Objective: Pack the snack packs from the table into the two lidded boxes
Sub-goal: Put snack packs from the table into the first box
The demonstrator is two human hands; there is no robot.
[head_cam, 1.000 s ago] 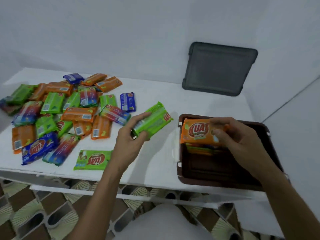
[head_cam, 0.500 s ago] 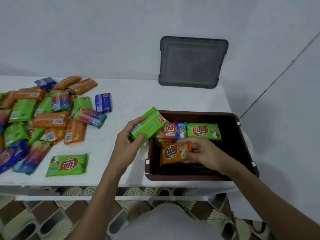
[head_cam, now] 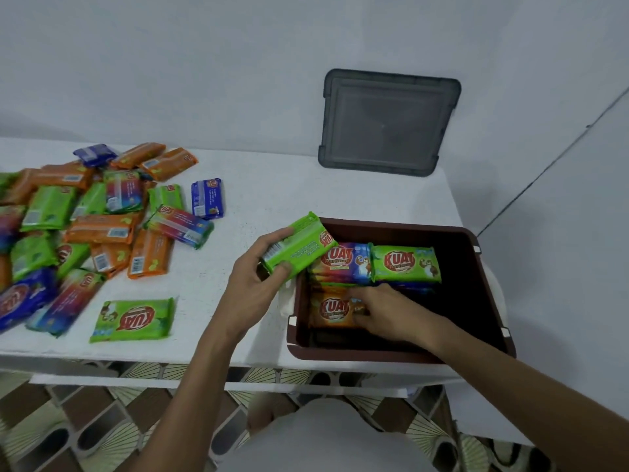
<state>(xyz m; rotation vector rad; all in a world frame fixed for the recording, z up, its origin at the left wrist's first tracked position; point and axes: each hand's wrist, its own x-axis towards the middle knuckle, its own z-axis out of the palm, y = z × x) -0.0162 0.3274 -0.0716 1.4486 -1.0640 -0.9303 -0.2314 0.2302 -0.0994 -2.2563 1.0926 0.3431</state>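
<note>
**Orange pack going down, green one waiting**

I'm in the middle of the loading step. My right hand (head_cam: 384, 313) is down inside the brown box (head_cam: 401, 227), fingers curled over the near end of an orange pack (head_cam: 332, 310) and gripping it low against the box's left wall. Just beyond those fingers sit a multicolour pack (head_cam: 343, 262) and a boxed green pack (head_cam: 405, 262), side by side on top of others.

My left hand (head_cam: 253, 284) pinches a green pack (head_cam: 297, 248) between thumb and fingers, tilted, its far end poking over the box's left rim.

I judge the next move to be letting go of the orange pack, clearing my right hand out, then bringing the green one in beside or on top of it.

Well out to the left of my left hand lies the loose pile (head_cam: 102, 226), and a single green pack (head_cam: 132, 320) sits nearer. The grey lid (head_cam: 388, 122) leans on the wall beyond the box. I see only one box.
</note>
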